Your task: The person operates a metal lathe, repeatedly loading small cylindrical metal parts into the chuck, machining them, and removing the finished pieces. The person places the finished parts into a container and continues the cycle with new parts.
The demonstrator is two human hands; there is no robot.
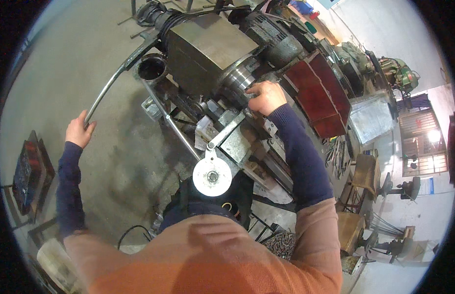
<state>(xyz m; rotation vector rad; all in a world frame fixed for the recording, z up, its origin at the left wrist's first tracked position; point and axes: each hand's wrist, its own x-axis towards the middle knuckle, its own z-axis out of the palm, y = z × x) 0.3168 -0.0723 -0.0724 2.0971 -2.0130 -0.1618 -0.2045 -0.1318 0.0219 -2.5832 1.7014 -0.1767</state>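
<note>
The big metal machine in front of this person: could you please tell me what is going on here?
A person is working at the machine with both bare hands. The left hand grips the end of a long metal lever. The right hand is at the shiny round part; whether its fingers hold something there is hidden. The white wheel sits near the person's waist, with neither hand on it.

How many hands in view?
2: the left hand on the long metal lever, the right hand at the machine's shiny cylinder. No others show.
</note>
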